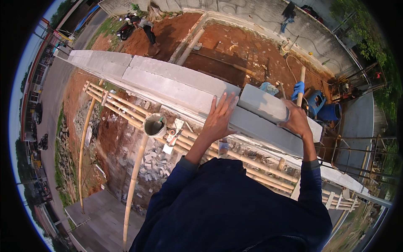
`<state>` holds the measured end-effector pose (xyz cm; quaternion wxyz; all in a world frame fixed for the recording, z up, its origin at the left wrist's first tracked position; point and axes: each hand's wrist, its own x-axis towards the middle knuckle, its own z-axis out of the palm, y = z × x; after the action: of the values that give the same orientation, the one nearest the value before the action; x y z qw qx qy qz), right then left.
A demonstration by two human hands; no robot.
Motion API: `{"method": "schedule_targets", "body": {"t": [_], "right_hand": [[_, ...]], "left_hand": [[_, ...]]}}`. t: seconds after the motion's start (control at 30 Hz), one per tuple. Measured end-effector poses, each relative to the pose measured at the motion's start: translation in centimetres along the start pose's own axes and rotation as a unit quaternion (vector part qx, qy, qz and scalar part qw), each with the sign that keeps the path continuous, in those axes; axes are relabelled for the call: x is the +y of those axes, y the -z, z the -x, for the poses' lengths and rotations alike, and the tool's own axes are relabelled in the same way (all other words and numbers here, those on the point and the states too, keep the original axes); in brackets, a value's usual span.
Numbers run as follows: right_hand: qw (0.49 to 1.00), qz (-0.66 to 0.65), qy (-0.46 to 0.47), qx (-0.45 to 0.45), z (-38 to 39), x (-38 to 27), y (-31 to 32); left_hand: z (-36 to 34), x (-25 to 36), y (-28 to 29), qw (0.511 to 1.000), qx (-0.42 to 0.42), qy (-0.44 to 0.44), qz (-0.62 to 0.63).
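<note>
Just right of the left hand (221, 112), on my head feed, the grey block (261, 100) lies along the wall (100, 63), its long axis slanting from far left to near right. I judge the right hand (297, 119) nearer, clasped across its right half; the left, apart from the right, rests splayed on the neighbouring block (184, 80).

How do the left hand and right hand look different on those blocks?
The left hand has its fingers stretched out; the right hand curls over a grey block. The left hand rests mostly on paler blocks; the right hand's block looks darker. Both hands are bare, below dark blue sleeves.
</note>
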<state>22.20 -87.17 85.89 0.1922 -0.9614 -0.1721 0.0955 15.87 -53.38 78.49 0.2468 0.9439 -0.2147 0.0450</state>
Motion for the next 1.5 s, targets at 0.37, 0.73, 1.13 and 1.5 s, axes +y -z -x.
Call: {"method": "schedule_targets", "body": {"t": [0.37,0.73,1.13,1.5], "right_hand": [[1.0,-0.008,-0.015,-0.019,0.1,1.8,-2.6],[0.99,-0.1,0.037,-0.09,-1.4,4.6,-3.1],[0.95,-0.245,0.028,0.194,-2.7,-6.6,-4.8],[0.981,0.042,-0.065,0.178,-8.4,-5.8,-10.8]], "left_hand": [[-1.7,0.8,0.0,0.989,-0.072,-0.023,-0.124],[-1.5,0.1,-1.1,0.982,-0.079,-0.053,-0.161],[-1.3,-0.3,-1.6,0.975,-0.089,-0.073,-0.19],[-0.4,-0.8,-2.1,0.973,-0.1,-0.072,-0.195]]}}
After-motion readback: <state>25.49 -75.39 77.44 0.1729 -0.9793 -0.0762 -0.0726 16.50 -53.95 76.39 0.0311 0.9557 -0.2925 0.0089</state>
